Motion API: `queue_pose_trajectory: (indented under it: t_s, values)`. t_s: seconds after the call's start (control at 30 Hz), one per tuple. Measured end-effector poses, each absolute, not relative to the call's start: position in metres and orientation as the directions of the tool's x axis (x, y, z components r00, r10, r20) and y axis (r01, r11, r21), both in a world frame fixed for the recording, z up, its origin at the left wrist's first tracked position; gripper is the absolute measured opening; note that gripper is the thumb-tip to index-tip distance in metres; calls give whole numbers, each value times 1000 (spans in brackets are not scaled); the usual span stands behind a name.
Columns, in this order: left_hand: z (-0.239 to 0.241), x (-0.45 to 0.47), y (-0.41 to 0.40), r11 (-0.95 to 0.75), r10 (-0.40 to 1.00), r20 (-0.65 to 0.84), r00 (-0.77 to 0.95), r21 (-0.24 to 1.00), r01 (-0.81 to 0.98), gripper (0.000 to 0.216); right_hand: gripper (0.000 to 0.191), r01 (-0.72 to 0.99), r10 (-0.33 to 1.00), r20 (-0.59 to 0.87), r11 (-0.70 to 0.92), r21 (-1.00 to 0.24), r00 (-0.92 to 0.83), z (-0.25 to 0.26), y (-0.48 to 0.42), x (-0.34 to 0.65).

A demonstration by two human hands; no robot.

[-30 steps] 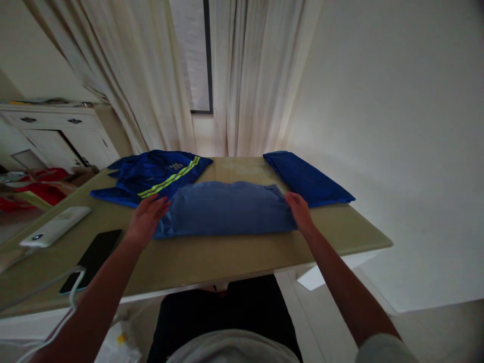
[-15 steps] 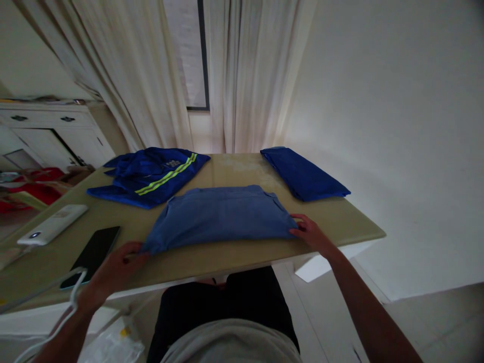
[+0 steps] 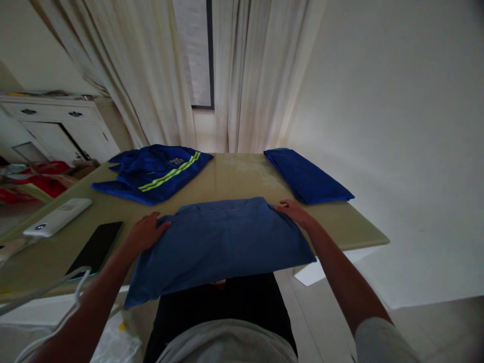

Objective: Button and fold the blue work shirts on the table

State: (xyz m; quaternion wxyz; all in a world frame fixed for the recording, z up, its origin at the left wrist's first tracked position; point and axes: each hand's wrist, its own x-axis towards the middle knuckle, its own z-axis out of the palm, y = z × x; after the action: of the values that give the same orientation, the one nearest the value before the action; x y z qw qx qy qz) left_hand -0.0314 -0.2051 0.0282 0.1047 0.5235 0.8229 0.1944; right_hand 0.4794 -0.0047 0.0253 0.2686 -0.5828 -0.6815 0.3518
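Observation:
A folded mid-blue garment (image 3: 223, 242) lies at the near edge of the beige table (image 3: 234, 176), its front part hanging over the edge toward me. My left hand (image 3: 145, 231) rests flat on the garment's far left corner, fingers stretched out. At the far right corner, my right hand (image 3: 293, 210) lies on the cloth with fingers extended.
A dark blue jacket with yellow-green stripes (image 3: 155, 171) lies at the table's back left. A folded dark blue garment (image 3: 306, 176) sits at the back right. A black phone (image 3: 96, 247), a white device (image 3: 56, 217) and a white cable (image 3: 45, 290) are on the left. Curtains hang behind.
The mid-blue garment has slid toward me and now overhangs the table edge. Both hands went from its near corners back to its far corners.

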Motion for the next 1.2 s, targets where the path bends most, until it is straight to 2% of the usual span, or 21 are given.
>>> queue_pose_trajectory:
  t_s: [0.07, 0.17, 0.23, 0.3, 0.37, 0.43, 0.57, 0.63, 0.7, 0.77, 0.83, 0.9, 1.0, 1.1, 1.2]
  values:
    - [24, -40, -201, 370, 907, -6, -422, 494, 787, 70, 49, 538, 951, -152, 19, -843, -271, 28, -3, 477]
    - [25, -49, -210, 327, 914, -46, -402, 669, 667, 63, 43, 508, 876, -262, -23, -861, -404, 33, -7, 484]
    - [32, -53, -216, 307, 914, -71, -400, 766, 565, 62, 40, 525, 885, -226, 24, -851, -407, 39, -4, 490]
    - [42, -55, -215, 295, 903, -59, -427, 806, 513, 64, 38, 520, 918, -132, 89, -850, -373, 46, 6, 495]
    - [49, -58, -207, 272, 895, 1, -446, 791, 547, 63, 39, 514, 933, -65, 136, -847, -355, 51, 22, 495]
    - [50, -60, -194, 242, 907, 71, -415, 720, 651, 60, 39, 563, 932, -48, 176, -808, -360, 53, 39, 489]
    - [39, -58, -170, 172, 940, 199, -278, 427, 888, 62, 34, 770, 934, 22, 307, -559, -357, 47, 58, 462]
    - [33, -52, -158, 124, 961, 187, -204, 366, 922, 64, 47, 764, 890, 93, 433, -479, -446, 44, 58, 443]
    - [30, -43, -145, 58, 986, 125, -112, 376, 925, 65, 62, 691, 802, 70, 551, -468, -593, 44, 57, 422]
    - [30, -37, -130, -19, 999, 44, 2, 390, 921, 67, 67, 648, 710, -61, 601, -468, -702, 48, 55, 401]
    - [32, -34, -114, -96, 992, -40, 122, 399, 912, 66, 66, 658, 652, -195, 605, -449, -733, 54, 54, 386]
    - [36, -35, -101, -133, 972, -125, 199, 403, 906, 63, 63, 675, 631, -263, 606, -421, -730, 60, 52, 379]
    - [45, -35, -90, -142, 933, -250, 258, 405, 903, 55, 45, 675, 581, -344, 629, -385, -737, 69, 43, 385]
    - [55, -25, -85, -184, 916, -257, 309, 415, 891, 51, 28, 656, 541, -379, 677, -333, -751, 73, 23, 410]
    - [66, 2, -79, -246, 917, -189, 351, 423, 872, 49, 34, 613, 541, -295, 732, -295, -788, 79, -1, 450]
